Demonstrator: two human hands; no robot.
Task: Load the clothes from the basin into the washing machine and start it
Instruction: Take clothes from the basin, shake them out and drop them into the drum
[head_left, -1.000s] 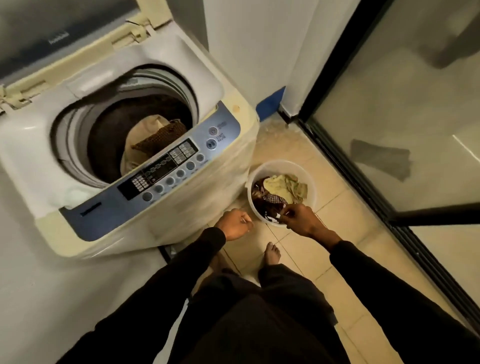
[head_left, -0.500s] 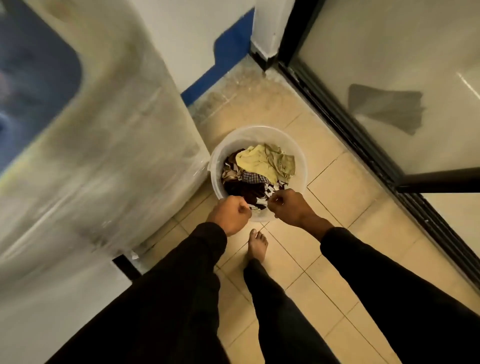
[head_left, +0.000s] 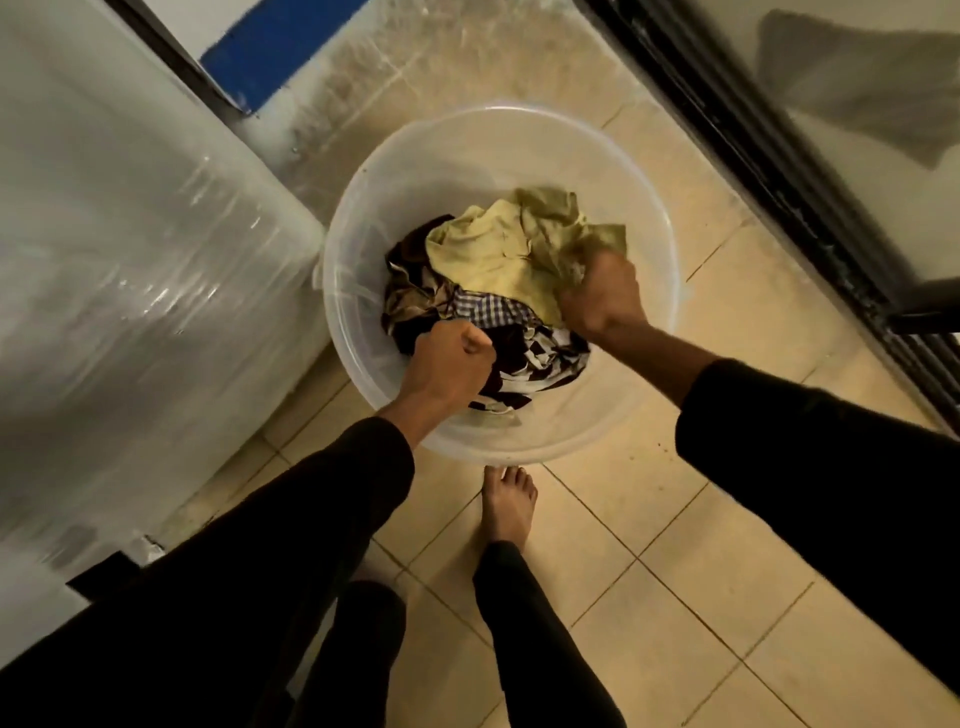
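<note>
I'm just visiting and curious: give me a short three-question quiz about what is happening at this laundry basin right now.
1. True or false: the right hand has a grip on the crumpled yellow-green cloth.
2. Where are the clothes? A in the round translucent plastic basin; B on the tiled floor.
3. Fill in: the left hand grips the ____ clothes at the near side of the pile.

Key: 1 true; 2 A; 3 dark.
</note>
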